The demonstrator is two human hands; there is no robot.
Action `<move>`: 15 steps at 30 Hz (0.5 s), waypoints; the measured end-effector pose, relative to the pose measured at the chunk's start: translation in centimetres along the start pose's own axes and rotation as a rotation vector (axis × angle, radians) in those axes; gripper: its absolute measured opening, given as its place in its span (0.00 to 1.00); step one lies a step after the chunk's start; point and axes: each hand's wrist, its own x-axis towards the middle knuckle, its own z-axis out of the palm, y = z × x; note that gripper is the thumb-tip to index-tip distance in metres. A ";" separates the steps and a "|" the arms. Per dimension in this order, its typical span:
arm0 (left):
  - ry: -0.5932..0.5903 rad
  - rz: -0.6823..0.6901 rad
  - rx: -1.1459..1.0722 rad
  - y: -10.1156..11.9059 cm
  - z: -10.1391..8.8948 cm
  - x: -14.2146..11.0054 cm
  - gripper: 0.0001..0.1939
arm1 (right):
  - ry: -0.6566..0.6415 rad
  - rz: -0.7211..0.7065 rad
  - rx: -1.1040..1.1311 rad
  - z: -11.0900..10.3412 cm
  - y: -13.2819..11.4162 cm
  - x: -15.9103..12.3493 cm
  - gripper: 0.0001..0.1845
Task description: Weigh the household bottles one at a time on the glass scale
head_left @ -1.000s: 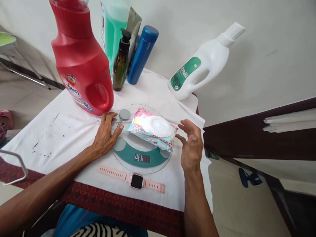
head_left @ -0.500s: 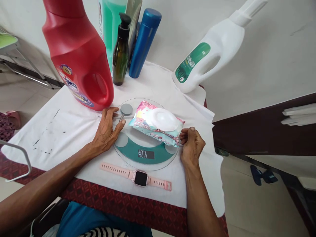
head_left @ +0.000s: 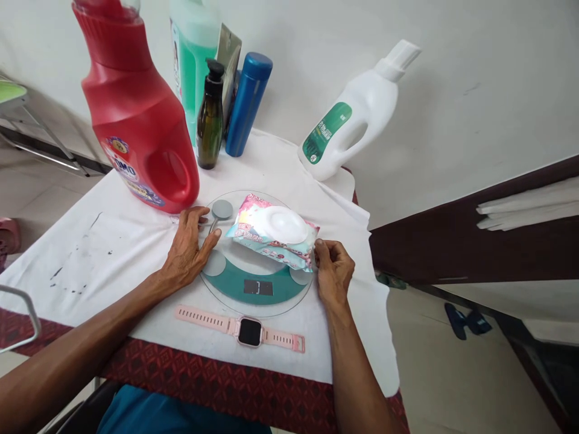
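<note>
A pack of wet wipes [head_left: 274,232] with a white lid lies on a round glass bathroom scale [head_left: 226,280]. The scale's small display shows only part of its digits. At the scale's left edge rests my left hand [head_left: 187,247], its thumb over the glass and its fingers spread apart beside the grey round foot. My right hand [head_left: 335,268] has its fingers closed at the right end of the wipes pack, thumb against the pack's edge. In front of the scale a pink smartwatch [head_left: 249,331] is laid flat with its strap stretched out.
Behind stand a red detergent jug [head_left: 140,108], a green-liquid bottle [head_left: 194,78], a dark pump bottle [head_left: 210,117] and a blue flask [head_left: 248,105]. A white detergent bottle [head_left: 353,111] stands at the back right. White cloth [head_left: 85,241] covers the table. Dark slippers [head_left: 467,320] lie on the floor.
The view has shifted, so everything sits a bit further left and lower. My right thumb has come down onto the pack's end. The display's digits look different.
</note>
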 end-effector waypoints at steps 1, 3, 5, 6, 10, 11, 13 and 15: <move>0.002 0.002 -0.002 0.0 0.0 0.0 0.23 | 0.000 -0.001 -0.005 0.0 -0.1 0.0 0.28; 0.008 0.007 -0.006 0.0 0.0 0.0 0.22 | 0.002 -0.006 -0.009 0.1 -0.2 0.0 0.28; 0.011 0.013 -0.012 0.0 0.0 0.0 0.22 | 0.005 -0.009 -0.013 0.1 -0.4 0.0 0.29; 0.008 0.014 -0.015 0.0 0.0 0.0 0.22 | 0.005 -0.007 -0.017 0.1 -0.4 0.0 0.29; -0.013 0.003 -0.016 0.0 0.0 0.0 0.23 | 0.003 -0.001 -0.024 0.1 -0.3 0.0 0.28; -0.017 0.000 -0.015 -0.1 -0.1 0.0 0.23 | 0.002 -0.001 -0.021 0.1 -0.2 0.0 0.28; -0.018 -0.003 -0.015 -0.1 0.0 -0.1 0.23 | 0.002 -0.005 -0.003 0.2 0.0 0.0 0.27; -0.012 -0.002 -0.017 0.0 0.0 -0.2 0.23 | 0.033 0.006 0.044 0.3 -0.1 -0.1 0.26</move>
